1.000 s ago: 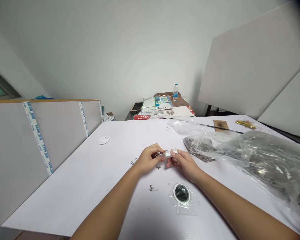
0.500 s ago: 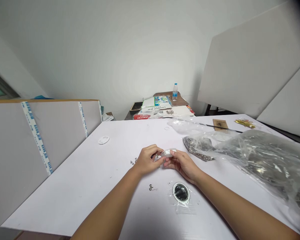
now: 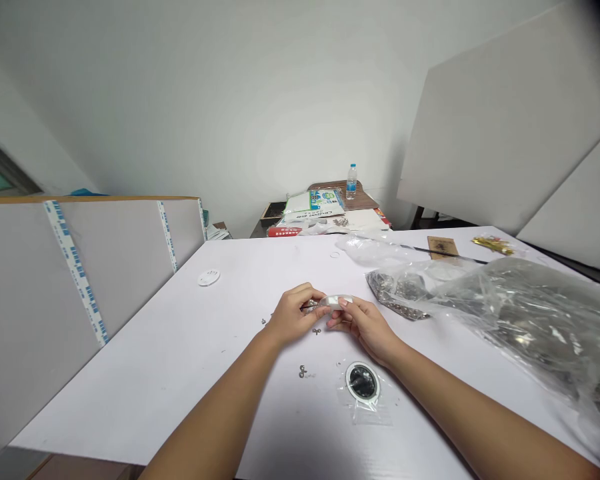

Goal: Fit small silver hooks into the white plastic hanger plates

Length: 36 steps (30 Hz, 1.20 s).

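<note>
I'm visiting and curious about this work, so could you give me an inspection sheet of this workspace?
surface: white table, with small metal fittings scattered on it
job's things: small white piece, pinched between both hands
clutter: white ring with dark centre on clear plastic; bag of metal parts; large clear plastic bag
hands: left hand and right hand both hold the piece
cables: thin black wire or rod, cannot tell which
surroundings: grey panels; water bottle on a desk behind
</note>
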Available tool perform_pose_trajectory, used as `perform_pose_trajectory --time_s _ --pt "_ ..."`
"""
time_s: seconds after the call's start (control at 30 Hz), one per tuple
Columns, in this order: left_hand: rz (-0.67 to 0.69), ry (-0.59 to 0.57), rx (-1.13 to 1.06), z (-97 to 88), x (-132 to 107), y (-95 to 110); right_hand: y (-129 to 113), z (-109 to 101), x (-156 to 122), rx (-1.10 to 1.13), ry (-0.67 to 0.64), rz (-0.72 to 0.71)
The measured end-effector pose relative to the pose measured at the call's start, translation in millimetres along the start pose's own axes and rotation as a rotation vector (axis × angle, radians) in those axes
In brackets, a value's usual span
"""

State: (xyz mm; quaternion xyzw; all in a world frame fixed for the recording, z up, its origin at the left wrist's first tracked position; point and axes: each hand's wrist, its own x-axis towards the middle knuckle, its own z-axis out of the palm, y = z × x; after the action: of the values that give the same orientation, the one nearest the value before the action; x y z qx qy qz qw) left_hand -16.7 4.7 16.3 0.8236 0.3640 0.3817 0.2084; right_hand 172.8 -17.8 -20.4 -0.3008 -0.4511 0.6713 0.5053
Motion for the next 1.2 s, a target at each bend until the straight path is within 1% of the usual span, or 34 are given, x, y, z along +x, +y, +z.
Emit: perform_pose_trajectory --time_s 0.07,0.13,0.2,0.27,0.33,0.4,0.43,0.5,0.6,0.77,0.9,0.97,1.07,1.13,1.2 --pt "-0.098 -0.048 0.011 -14.2 2.7 -0.9 0.9 -3.7 1.7 -0.104 0.04 -0.064" --pt "-0.22 -0.111 0.046 -32.7 3.5 -3.1 0.6 -8.1 2.7 -0.256 0.11 -0.124" --pt "-0.327 -0.279 0.065 -51.0 1.4 -7.0 -0.1 -12.4 3.0 -0.406 0.196 -0.162" --pt "-0.445 -0.428 0.094 -64.2 -2.5 -11.3 -0.1 -15.8 3.2 -0.507 0.257 -0.179" --pt "-0.549 -0.539 0.111 -69.3 -6.6 -14.4 0.7 -17.7 3.6 -0.549 0.28 -0.188" --pt "-0.599 -0.601 0.127 -67.3 -9.3 -14.7 1.9 -18.4 4.2 -0.565 0.292 -0.198" --pt "-0.605 -0.613 0.141 -64.6 -9.9 -13.9 2.4 -18.5 4.5 -0.568 0.296 -0.201" --pt "-0.599 -0.606 0.174 -58.6 -10.3 -11.2 2.9 -18.2 4.9 -0.572 0.297 -0.2" --pt "-0.591 -0.563 0.183 -53.1 -10.1 -7.6 2.6 -17.5 5.3 -0.575 0.287 -0.188" --pt "-0.616 -0.588 0.183 -53.4 -10.6 -8.4 1.7 -17.6 5.7 -0.575 0.287 -0.186" --pt "-0.568 -0.573 0.256 -54.9 -10.3 -10.3 2.8 -19.2 6.4 -0.572 0.284 -0.181" --pt "-0.487 -0.522 0.285 -55.9 -9.2 -10.0 4.3 -20.2 6.5 -0.574 0.278 -0.183" --pt "-0.368 -0.386 0.266 -56.2 -6.6 -7.0 5.3 -20.2 5.5 -0.635 0.254 -0.235" --pt "-0.362 -0.286 0.192 -53.4 -4.6 -4.0 4.1 -18.5 3.7 -0.701 0.219 -0.313" --pt "-0.383 -0.219 0.072 -47.3 -2.4 -1.1 1.5 -15.8 1.2 -0.773 0.163 -0.403"
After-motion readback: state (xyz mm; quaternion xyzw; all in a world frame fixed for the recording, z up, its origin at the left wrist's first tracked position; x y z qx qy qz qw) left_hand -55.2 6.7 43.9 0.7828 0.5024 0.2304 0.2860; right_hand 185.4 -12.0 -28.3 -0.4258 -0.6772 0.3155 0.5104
